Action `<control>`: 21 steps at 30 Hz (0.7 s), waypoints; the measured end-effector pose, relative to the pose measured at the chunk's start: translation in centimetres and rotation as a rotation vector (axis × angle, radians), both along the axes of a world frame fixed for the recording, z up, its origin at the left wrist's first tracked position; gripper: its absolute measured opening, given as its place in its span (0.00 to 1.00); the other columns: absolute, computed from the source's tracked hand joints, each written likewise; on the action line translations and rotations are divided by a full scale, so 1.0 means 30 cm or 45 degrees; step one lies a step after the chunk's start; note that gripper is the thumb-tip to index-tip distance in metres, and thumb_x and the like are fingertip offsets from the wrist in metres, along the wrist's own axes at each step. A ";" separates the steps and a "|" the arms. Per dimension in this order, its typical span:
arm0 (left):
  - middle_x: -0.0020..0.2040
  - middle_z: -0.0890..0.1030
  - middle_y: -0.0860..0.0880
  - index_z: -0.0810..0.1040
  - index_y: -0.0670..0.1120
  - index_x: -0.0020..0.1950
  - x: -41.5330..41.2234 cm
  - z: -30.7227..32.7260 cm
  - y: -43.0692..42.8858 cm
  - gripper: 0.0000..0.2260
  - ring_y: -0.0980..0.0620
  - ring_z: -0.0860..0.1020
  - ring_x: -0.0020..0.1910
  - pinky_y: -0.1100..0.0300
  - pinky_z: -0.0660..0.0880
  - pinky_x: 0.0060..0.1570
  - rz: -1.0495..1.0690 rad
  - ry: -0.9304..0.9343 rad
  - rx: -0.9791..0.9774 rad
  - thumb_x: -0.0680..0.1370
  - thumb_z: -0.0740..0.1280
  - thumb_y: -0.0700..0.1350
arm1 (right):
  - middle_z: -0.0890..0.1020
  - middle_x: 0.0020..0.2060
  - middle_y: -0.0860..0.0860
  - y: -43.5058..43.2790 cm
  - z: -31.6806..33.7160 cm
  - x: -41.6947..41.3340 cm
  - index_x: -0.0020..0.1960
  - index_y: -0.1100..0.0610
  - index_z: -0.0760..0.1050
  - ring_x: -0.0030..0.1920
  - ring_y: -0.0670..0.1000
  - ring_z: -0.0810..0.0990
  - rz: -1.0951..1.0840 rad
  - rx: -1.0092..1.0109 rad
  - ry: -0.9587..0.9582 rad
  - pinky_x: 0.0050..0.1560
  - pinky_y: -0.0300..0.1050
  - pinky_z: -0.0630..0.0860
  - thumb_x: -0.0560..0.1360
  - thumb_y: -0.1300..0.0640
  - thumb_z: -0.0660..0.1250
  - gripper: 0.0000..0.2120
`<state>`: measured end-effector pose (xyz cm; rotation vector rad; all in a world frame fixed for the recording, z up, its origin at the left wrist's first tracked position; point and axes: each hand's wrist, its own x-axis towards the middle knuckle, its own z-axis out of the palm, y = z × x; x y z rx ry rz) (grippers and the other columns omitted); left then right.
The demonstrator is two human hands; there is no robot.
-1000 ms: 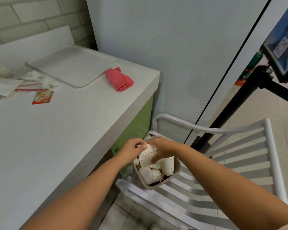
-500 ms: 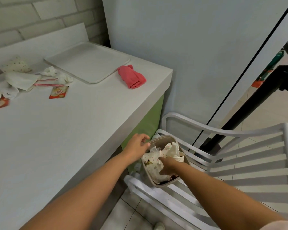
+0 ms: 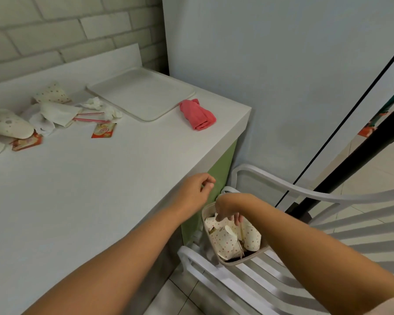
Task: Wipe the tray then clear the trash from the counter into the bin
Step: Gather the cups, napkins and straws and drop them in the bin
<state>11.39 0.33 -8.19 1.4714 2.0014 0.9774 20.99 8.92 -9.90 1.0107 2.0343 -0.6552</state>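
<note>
A small beige bin (image 3: 237,262) stands on a white slatted chair beside the counter, packed with dotted paper cups (image 3: 228,243). My right hand (image 3: 229,206) hangs over the bin, fingers pointing down and touching the cups, gripping nothing that I can see. Just left of it, my left hand (image 3: 195,189) hovers at the counter's edge, loosely curled and empty. At the back of the counter lies a white tray (image 3: 141,94) with a pink cloth (image 3: 198,115) to its right. Dotted cups (image 3: 8,125), napkins (image 3: 57,113), striped straws (image 3: 89,117) and a red sachet (image 3: 103,131) lie at the far left.
The white counter (image 3: 77,189) has a green side panel below its right edge. The white chair (image 3: 328,246) fills the lower right. A black pole (image 3: 350,162) slants behind the chair. A pale wall panel rises right of the counter.
My right hand pushed into the bin's trash, then rose above it. My left hand let go of the bin's rim and lifted to the counter edge. The view swung left.
</note>
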 end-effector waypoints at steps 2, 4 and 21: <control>0.39 0.78 0.51 0.78 0.45 0.52 -0.031 0.049 -0.014 0.07 0.57 0.74 0.34 0.64 0.71 0.38 0.057 -0.060 0.093 0.80 0.61 0.44 | 0.78 0.37 0.56 0.004 0.083 -0.055 0.59 0.67 0.73 0.31 0.51 0.78 0.103 0.015 -0.071 0.36 0.43 0.77 0.79 0.52 0.62 0.18; 0.34 0.76 0.53 0.79 0.44 0.49 -0.078 0.095 -0.032 0.08 0.58 0.72 0.31 0.65 0.70 0.37 0.130 -0.067 0.177 0.79 0.61 0.44 | 0.78 0.32 0.55 -0.001 0.170 -0.117 0.55 0.63 0.72 0.28 0.50 0.76 0.183 0.057 -0.095 0.33 0.42 0.74 0.78 0.51 0.64 0.16; 0.49 0.70 0.49 0.78 0.42 0.52 -0.755 0.162 -0.513 0.06 0.53 0.72 0.46 0.65 0.66 0.46 0.786 0.288 -0.020 0.78 0.62 0.40 | 0.80 0.55 0.54 -0.360 0.418 -0.721 0.56 0.58 0.76 0.43 0.51 0.74 0.671 0.432 0.494 0.34 0.39 0.64 0.76 0.48 0.64 0.15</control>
